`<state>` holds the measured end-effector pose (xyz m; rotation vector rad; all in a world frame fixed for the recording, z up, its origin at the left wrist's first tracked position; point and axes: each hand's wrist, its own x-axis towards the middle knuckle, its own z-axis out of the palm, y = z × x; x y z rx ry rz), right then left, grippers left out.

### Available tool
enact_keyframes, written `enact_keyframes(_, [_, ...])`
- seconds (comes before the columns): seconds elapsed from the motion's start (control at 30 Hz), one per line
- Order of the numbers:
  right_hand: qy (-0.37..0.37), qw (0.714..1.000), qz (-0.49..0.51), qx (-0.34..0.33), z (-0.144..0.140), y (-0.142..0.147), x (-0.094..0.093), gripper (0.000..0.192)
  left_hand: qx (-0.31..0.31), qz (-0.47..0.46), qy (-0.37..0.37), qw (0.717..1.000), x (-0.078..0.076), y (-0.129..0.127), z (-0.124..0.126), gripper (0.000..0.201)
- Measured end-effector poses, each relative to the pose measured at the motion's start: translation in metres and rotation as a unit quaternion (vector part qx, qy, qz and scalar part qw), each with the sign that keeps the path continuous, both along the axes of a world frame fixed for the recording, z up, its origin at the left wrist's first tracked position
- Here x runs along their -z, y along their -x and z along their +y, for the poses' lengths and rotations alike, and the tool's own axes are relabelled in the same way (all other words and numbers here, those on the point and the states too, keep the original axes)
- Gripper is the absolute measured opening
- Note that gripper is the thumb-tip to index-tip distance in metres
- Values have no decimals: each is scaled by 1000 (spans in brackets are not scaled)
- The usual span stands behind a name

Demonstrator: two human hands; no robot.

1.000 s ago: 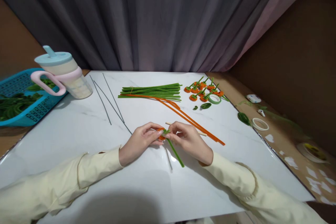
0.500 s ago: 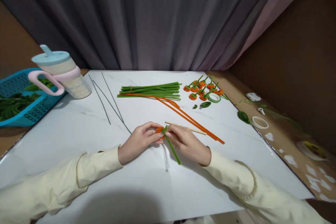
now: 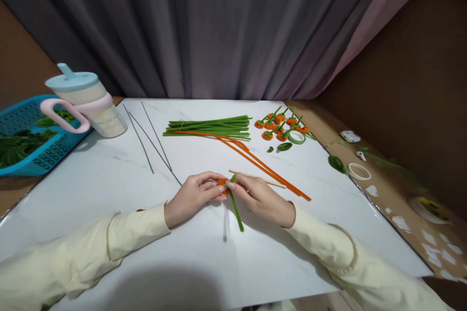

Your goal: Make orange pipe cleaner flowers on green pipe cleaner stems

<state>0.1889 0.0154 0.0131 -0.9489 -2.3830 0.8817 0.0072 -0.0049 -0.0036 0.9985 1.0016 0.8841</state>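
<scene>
Between the thumb and fingers of my left hand (image 3: 195,198) is a small orange pipe-cleaner pumpkin (image 3: 223,183), partly hidden by the fingertips. My right hand (image 3: 263,199) pinches a green pipe cleaner (image 3: 237,211) against the pumpkin's side. One end of that green piece hangs down toward me, and a short end sticks up by my right fingers. Just beyond my right hand lies a thin wooden stick (image 3: 275,184), beside several long orange pipe cleaners (image 3: 270,169). A bundle of green pipe cleaners (image 3: 211,127) rests farther back.
Orange pumpkins with green stems (image 3: 268,134) cluster at the back right, near a roll of green tape (image 3: 296,137) and a green leaf (image 3: 284,146). Dark wires (image 3: 140,141) lie left. A tumbler (image 3: 107,116) and blue basket (image 3: 44,160) stand at far left. White tape (image 3: 359,171) lies right.
The hanging end of the green pipe cleaner has swung a little to the left and downward. My hands stay close together on the pumpkin, with only slight finger movement.
</scene>
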Motion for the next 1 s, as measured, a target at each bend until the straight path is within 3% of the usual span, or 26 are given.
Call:
enact_keyframes(0.17, [-24,991,-106,-72,-1,-9,-11,11,7,18,-14,1000,0,2,2,31])
enact_keyframes(0.43, [-71,972,-174,-140,7,-20,-22,15,41,24,-3,999,2,6,6,29])
enact_keyframes(0.5, [-37,981,-149,-119,13,-23,-21,16,22,25,-17,999,-2,8,10,30])
enact_keyframes(0.57, [-26,990,-127,-52,21,-25,-18,21,-13,36,-50,998,-9,12,14,30])
enact_keyframes(0.63, [-63,986,-153,13,27,-25,-14,25,-52,52,-106,992,-18,16,17,28])
enact_keyframes(0.7, [-89,972,-215,34,32,-24,-10,24,-73,63,-182,979,-28,20,19,25])
enact_keyframes(0.83, [-62,964,-258,31,43,-17,-6,18,-94,74,-371,921,-45,26,19,16])
enact_keyframes(0.9, [-37,968,-249,15,48,-13,-11,15,-120,95,-471,869,-51,30,19,18])
enact_keyframes(1.0, [11,976,-214,-41,49,-4,-29,14,-184,141,-595,770,-60,37,21,29])
